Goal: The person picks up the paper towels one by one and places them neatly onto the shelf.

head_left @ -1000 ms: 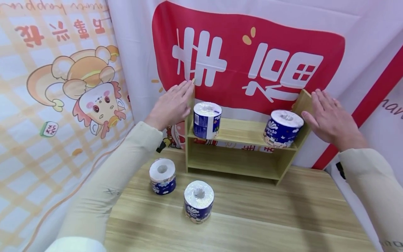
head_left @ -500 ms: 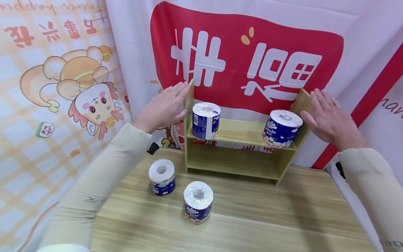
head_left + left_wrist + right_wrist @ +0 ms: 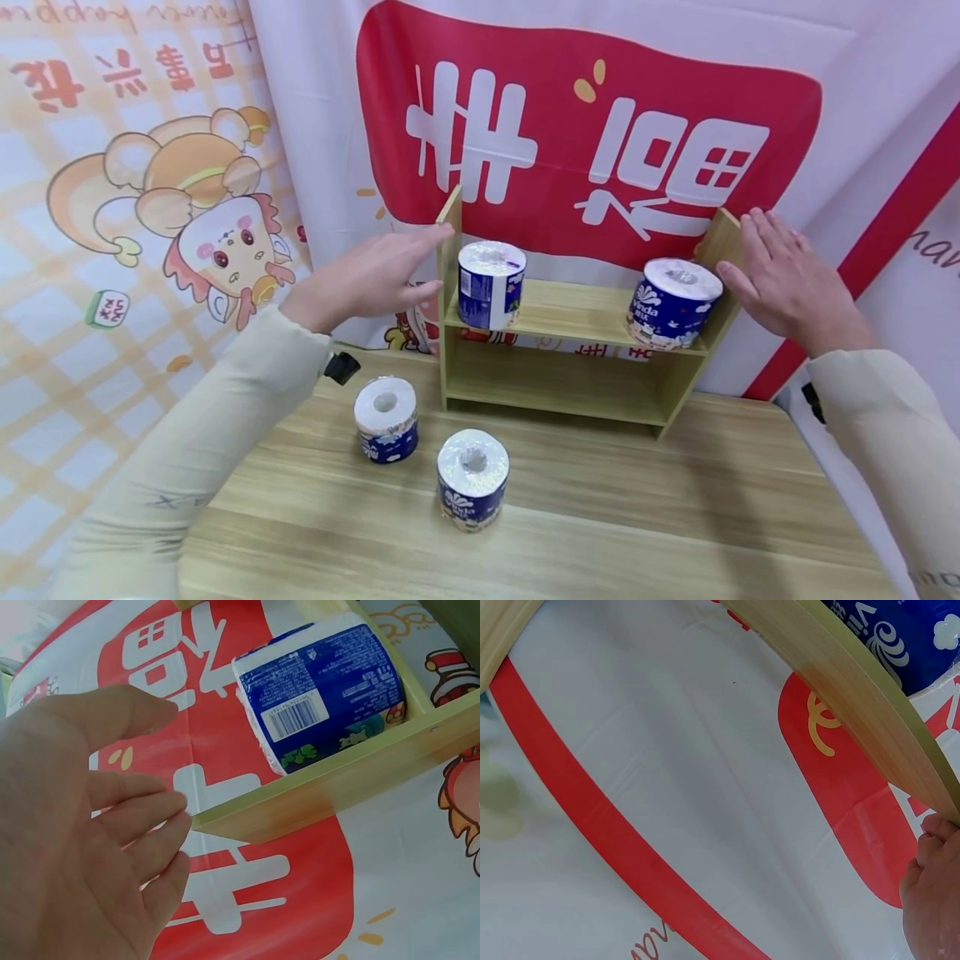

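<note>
A small wooden shelf (image 3: 555, 392) stands on the table against the back cloth. On its upper board sit two blue-and-white toilet paper rolls: a left roll (image 3: 491, 287) with its barcode showing in the left wrist view, and a right roll (image 3: 673, 304). My left hand (image 3: 367, 279) is beside the left side panel (image 3: 322, 791), fingers extended, tips close to its edge; whether they touch is unclear. My right hand (image 3: 798, 287) lies with straight fingers against the right side panel (image 3: 855, 697); only part of that hand (image 3: 934, 892) appears in the right wrist view.
Two more toilet paper rolls stand on the table (image 3: 600, 517): one roll (image 3: 386, 421) left of the shelf's front, the other roll (image 3: 473, 481) nearer me. A printed cloth (image 3: 315, 125) hangs behind and at the left.
My left hand has drawn back leftward and slightly down from the top of the left panel. The right hand, shelf and rolls have stayed in place.
</note>
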`<state>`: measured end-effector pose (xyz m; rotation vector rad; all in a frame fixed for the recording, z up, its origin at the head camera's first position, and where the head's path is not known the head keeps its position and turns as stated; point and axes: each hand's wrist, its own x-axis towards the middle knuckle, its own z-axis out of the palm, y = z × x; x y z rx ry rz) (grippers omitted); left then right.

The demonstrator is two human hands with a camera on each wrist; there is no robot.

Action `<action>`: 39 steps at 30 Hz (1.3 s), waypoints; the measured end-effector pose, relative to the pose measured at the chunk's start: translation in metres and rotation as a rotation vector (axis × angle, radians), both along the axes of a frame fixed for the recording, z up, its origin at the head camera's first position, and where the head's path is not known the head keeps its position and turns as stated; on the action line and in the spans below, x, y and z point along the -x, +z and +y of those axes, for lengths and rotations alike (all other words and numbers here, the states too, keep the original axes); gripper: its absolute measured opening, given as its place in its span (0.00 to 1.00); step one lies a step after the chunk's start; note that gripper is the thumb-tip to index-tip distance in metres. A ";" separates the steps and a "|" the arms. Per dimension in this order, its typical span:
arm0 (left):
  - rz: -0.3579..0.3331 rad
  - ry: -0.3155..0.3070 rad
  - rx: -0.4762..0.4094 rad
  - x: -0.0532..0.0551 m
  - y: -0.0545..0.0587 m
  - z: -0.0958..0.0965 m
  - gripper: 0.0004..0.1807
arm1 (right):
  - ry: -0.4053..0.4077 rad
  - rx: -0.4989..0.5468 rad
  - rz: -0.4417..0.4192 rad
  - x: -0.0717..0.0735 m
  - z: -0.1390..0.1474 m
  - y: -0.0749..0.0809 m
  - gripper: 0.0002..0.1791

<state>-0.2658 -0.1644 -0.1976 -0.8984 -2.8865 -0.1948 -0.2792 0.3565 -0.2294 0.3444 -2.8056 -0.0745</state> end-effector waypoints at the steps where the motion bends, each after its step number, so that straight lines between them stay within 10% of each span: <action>1: -0.008 -0.011 -0.006 -0.001 -0.001 0.000 0.45 | 0.000 0.001 0.000 0.000 0.000 0.000 0.50; 21: -0.065 -0.187 -0.089 -0.013 -0.048 -0.003 0.30 | 0.001 -0.006 0.002 -0.001 0.001 0.004 0.50; 39: -0.158 -0.222 -0.077 -0.026 -0.107 0.005 0.31 | -0.011 -0.002 -0.001 0.000 -0.002 0.001 0.50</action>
